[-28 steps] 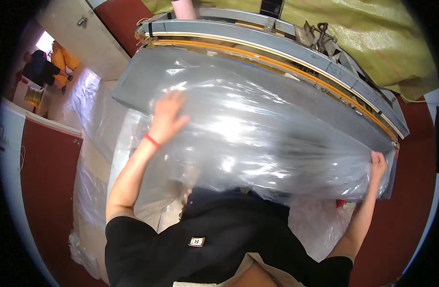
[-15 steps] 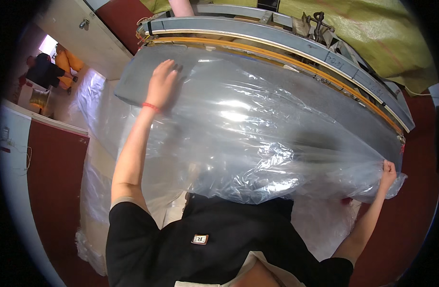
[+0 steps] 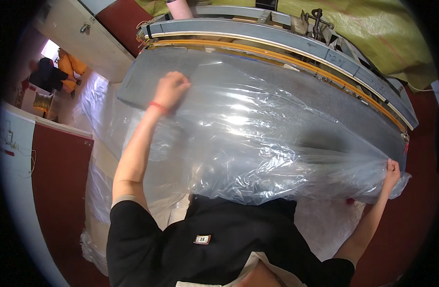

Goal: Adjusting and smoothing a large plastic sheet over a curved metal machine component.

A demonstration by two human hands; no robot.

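Note:
A wide sheet of clear plastic film (image 3: 238,119) lies wrinkled over a grey padded surface (image 3: 147,71) and hangs down at the near side, against my body. My left hand (image 3: 172,90), with a red band at the wrist, is over the left part of the surface. Its fingers are curled closed on the film, though the fingertips are partly hidden. At the far right, my right hand (image 3: 393,173) pinches the film near its bunched end. Creases fan out from that grip toward the middle.
A long grey metal beam (image 3: 257,29) with orange strips (image 3: 257,51) runs along the far edge. On it stand a pink cylinder (image 3: 179,8) and a metal clamp (image 3: 317,24). More film (image 3: 100,186) trails at left, by an open door (image 3: 85,43); a person (image 3: 49,75) is beyond.
My left hand has come down and a little right, its spread fingers now curled in. The right hand keeps its hold on the film. The whole view has shifted slightly.

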